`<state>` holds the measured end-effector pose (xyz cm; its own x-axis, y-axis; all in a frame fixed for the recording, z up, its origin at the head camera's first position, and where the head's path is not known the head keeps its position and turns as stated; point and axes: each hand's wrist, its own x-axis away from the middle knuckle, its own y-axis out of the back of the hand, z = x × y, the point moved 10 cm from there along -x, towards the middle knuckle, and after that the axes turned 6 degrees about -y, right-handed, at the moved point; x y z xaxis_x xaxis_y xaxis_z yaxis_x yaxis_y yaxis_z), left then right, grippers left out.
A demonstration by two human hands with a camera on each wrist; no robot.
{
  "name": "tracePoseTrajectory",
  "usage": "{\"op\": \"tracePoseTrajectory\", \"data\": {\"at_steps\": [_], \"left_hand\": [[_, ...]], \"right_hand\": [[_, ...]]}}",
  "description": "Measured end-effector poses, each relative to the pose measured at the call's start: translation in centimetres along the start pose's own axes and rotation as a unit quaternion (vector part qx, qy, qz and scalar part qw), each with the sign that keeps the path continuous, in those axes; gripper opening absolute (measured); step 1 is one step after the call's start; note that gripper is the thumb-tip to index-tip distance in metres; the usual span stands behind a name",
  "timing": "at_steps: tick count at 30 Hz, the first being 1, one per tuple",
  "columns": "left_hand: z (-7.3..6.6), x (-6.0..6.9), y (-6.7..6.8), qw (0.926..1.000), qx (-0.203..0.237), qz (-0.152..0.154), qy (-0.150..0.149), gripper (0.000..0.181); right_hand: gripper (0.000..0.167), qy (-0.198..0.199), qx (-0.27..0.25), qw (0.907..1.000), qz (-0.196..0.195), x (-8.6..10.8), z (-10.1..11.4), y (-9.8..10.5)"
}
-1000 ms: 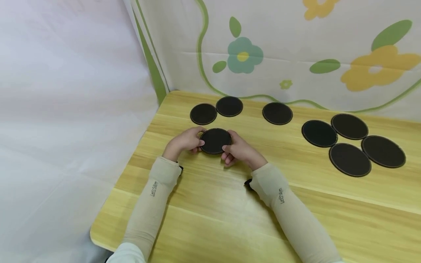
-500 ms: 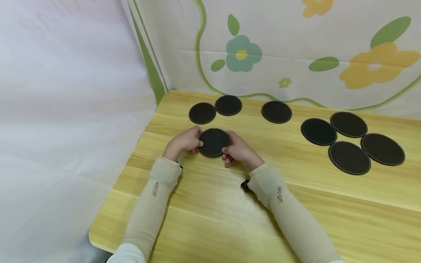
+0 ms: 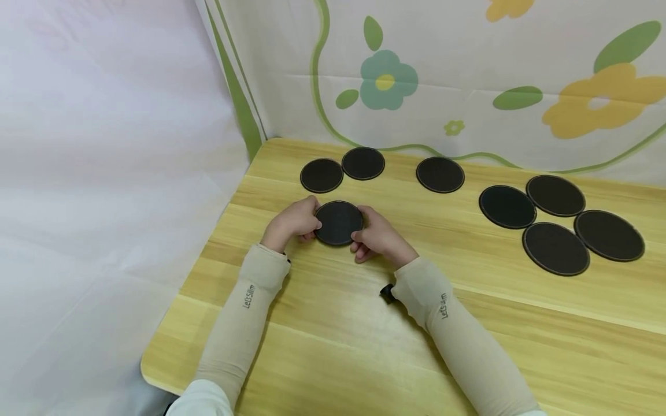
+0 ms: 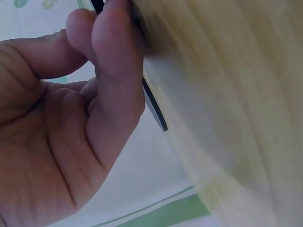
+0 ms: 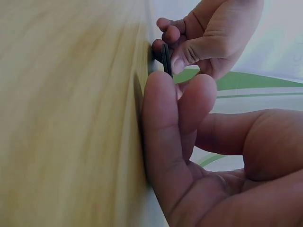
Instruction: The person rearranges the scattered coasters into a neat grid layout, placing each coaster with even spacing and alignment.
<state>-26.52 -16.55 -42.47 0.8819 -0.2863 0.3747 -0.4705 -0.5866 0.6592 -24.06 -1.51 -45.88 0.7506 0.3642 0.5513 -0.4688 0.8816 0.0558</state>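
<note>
A round black coaster [image 3: 339, 223] with a thin pale rim line is held by both hands near the left part of the table. My left hand [image 3: 293, 222] pinches its left edge, thumb on top. Its right edge is pinched by my right hand [image 3: 382, 234], also thumb on top, with the other fingers curled below. In the right wrist view the coaster [image 5: 166, 59] shows edge-on, a little off the wood, between the two hands. In the left wrist view the left fingers [image 4: 116, 66] hide most of it.
Behind the hands lie two touching black coasters [image 3: 321, 175] and a single one [image 3: 440, 174]. Several more coasters [image 3: 555, 248] form a cluster at the right. The wooden table [image 3: 322, 346] ends at a rounded left edge; a flowered cloth [image 3: 463, 52] hangs behind it.
The held coaster has tipped slightly towards the head camera and shifted a little left, the right hand moving with it. Both hands keep their grip. The other coasters stay in place.
</note>
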Motion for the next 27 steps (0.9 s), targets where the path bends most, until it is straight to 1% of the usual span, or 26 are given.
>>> {"op": "tracePoseTrajectory", "data": {"at_steps": [5, 8, 15, 18, 23, 25, 27], "left_hand": [[0.2, 0.0, 0.1, 0.9999, -0.011, -0.002, 0.005, 0.022], [0.2, 0.0, 0.1, 0.9999, -0.011, -0.005, 0.008, 0.023], [0.2, 0.0, 0.2, 0.9998, -0.011, -0.014, 0.011, 0.029], [0.2, 0.0, 0.2, 0.9998, -0.011, -0.016, 0.007, 0.031], [0.1, 0.0, 0.1, 0.9999, -0.006, -0.012, 0.006, 0.031], [0.1, 0.1, 0.1, 0.9999, -0.004, -0.009, 0.007, 0.030], [0.0, 0.2, 0.1, 0.9999, -0.006, -0.008, 0.008, 0.030]], "right_hand": [[0.081, -0.006, -0.010, 0.9999, 0.002, -0.2, -0.2, -0.1], [0.082, -0.008, -0.017, 0.9998, 0.007, -0.3, -0.2, 0.0], [0.080, -0.015, -0.028, 0.9986, 0.043, 0.0, -0.4, 0.2], [0.078, -0.011, -0.025, 0.9986, 0.045, 0.2, -0.3, 1.2], [0.070, 0.002, -0.001, 0.9995, 0.032, 0.9, 0.2, 3.7], [0.065, -0.002, 0.004, 0.9995, 0.031, 1.2, 0.1, 4.3], [0.063, -0.005, 0.013, 0.9993, 0.036, 1.3, 0.0, 4.4]]}}
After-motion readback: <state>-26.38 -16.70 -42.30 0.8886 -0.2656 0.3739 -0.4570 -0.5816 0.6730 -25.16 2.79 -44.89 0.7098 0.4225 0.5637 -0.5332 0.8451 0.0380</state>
